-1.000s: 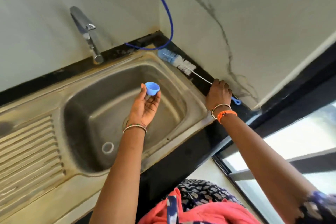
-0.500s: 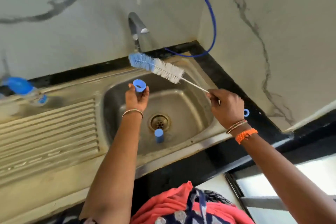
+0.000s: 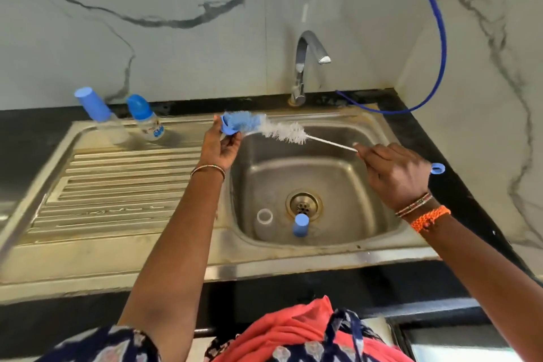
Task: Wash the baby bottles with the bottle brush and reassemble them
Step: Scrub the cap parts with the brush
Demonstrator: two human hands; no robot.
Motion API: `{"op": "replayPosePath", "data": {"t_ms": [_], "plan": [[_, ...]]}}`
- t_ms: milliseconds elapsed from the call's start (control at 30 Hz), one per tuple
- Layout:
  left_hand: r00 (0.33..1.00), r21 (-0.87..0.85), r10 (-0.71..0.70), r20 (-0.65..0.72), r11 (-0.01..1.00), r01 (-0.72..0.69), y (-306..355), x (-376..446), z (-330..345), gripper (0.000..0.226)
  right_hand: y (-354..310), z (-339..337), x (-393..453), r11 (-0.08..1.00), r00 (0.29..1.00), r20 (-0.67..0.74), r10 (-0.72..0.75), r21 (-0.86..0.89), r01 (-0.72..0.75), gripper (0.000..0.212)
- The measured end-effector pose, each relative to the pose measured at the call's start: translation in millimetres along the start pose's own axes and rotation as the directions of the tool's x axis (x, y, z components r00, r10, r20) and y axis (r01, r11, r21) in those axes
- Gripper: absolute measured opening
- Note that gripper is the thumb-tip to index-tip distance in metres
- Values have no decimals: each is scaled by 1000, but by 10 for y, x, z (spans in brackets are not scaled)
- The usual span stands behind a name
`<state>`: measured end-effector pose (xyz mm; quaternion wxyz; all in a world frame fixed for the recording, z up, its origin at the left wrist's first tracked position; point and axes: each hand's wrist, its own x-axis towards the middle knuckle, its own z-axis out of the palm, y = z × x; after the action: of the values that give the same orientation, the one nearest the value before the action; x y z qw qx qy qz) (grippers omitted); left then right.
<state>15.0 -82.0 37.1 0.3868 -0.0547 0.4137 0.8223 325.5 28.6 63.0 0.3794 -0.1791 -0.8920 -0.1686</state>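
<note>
My left hand (image 3: 219,148) pinches a small blue bottle ring (image 3: 226,127) above the sink's left rim. My right hand (image 3: 393,173) grips the wire handle of the bottle brush (image 3: 282,131), whose blue bristle tip is pushed into the ring. Down in the sink basin (image 3: 352,173), a clear bottle body (image 3: 264,225) and a blue cap (image 3: 301,224) lie beside the drain. Two baby bottles with blue caps (image 3: 101,117) (image 3: 147,119) stand at the back of the drainboard.
A chrome tap (image 3: 305,67) rises behind the basin, with no water running. A blue hose (image 3: 437,38) hangs down the marble wall to the black counter at the right. The ribbed drainboard (image 3: 117,185) stretches to the left.
My right hand lifted the brush from the counter's back corner and swung it left; its tip has now entered the blue ring held by my left hand. The view shifted to show the drainboard bottles.
</note>
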Motion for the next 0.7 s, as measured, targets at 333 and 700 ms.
{"op": "replayPosePath", "data": {"t_ms": [333,700], "plan": [[994,59,-72,85,996,67,289,133,-246,31,-72,12,312,978,984,-37,-173,-125,167,34],[965,58,-105,239,994,94,364,118,-693,57,-619,-248,790,810,752,561,347,224,-541,20]]}}
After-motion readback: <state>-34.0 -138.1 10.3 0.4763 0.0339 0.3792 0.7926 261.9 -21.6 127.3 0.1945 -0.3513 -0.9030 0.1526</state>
